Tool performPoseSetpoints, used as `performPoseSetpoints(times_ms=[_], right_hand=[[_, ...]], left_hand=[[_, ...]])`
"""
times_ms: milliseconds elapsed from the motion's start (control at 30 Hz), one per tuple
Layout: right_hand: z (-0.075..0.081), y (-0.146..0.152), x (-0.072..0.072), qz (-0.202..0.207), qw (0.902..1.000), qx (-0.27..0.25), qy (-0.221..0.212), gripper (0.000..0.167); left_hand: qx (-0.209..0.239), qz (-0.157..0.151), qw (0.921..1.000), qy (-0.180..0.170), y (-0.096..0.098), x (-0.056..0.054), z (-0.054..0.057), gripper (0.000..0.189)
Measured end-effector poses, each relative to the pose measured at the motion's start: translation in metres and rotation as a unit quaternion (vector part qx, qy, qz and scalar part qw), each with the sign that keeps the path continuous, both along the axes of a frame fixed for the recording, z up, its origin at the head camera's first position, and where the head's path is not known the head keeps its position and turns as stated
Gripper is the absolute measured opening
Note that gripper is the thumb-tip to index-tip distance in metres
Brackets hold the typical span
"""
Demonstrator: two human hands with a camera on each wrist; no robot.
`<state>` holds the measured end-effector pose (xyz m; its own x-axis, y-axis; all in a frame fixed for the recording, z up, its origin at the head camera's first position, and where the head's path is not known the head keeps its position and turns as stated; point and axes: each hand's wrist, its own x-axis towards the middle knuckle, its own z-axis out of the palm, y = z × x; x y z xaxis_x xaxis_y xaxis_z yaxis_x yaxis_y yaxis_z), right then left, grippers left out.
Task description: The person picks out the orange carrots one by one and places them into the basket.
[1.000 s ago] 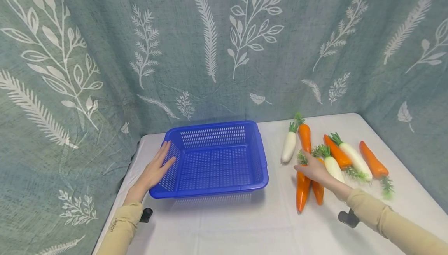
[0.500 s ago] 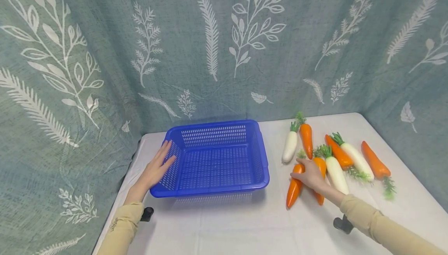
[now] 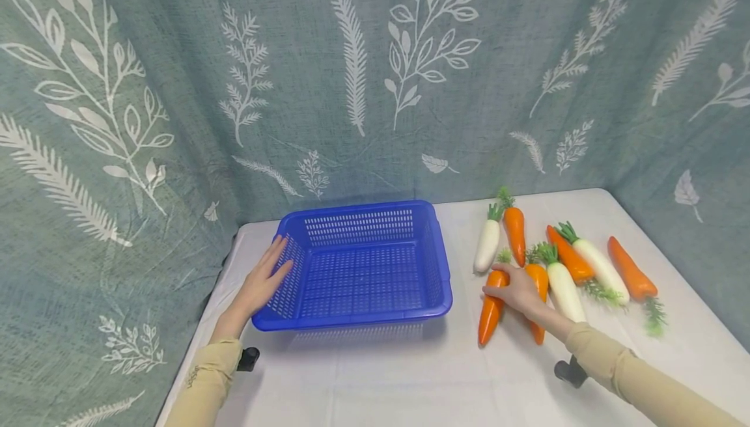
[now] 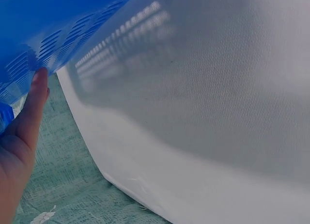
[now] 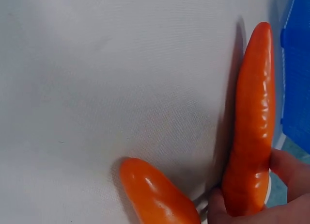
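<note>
My right hand (image 3: 520, 291) pinches an orange carrot (image 3: 489, 316) near its leafy end, thumb on one side and fingers on the other. In the right wrist view, this carrot (image 5: 254, 112) has its tip away from the hand, and a second carrot (image 5: 155, 192) lies beside it. That second carrot (image 3: 537, 284) shows partly behind the hand in the head view. On the left, my left hand (image 3: 258, 290) rests with straight fingers at the left side of a blue perforated plastic basket (image 3: 351, 320). One finger (image 4: 36, 95) meets the basket's wall in the left wrist view.
Right of the basket lie white radishes (image 3: 487, 247) with green tops, one close to the hand (image 3: 564, 291). More carrots lie behind (image 3: 515, 235) and at the far right (image 3: 631, 271). A white cloth (image 3: 398, 381) covers the table, and a patterned green curtain (image 3: 375, 166) surrounds it.
My right hand has come down onto the front carrot, gripped it and drawn it slightly left, away from the carrot beside it. The left hand and basket have stayed in place.
</note>
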<state>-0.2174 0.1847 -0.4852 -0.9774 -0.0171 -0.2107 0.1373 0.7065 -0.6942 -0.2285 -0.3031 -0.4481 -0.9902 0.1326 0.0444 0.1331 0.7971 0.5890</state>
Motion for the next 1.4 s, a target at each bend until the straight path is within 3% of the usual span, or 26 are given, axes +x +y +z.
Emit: performPoseSetpoints(times_ms=[333,1400], right_hand=[[-0.001,0.0006,-0.001,-0.002,1.0,-0.004,0.0,0.058],[-0.0013,-0.0001,0.0011,-0.009,0.9999,-0.01,0.0,0.056]], left_hand=[[0.016,0.0,0.9996,0.023,-0.0007,-0.0013,-0.0011,0.06],[0.023,0.011,0.9996,0.01,-0.0001,-0.0011,0.0001,0.057]])
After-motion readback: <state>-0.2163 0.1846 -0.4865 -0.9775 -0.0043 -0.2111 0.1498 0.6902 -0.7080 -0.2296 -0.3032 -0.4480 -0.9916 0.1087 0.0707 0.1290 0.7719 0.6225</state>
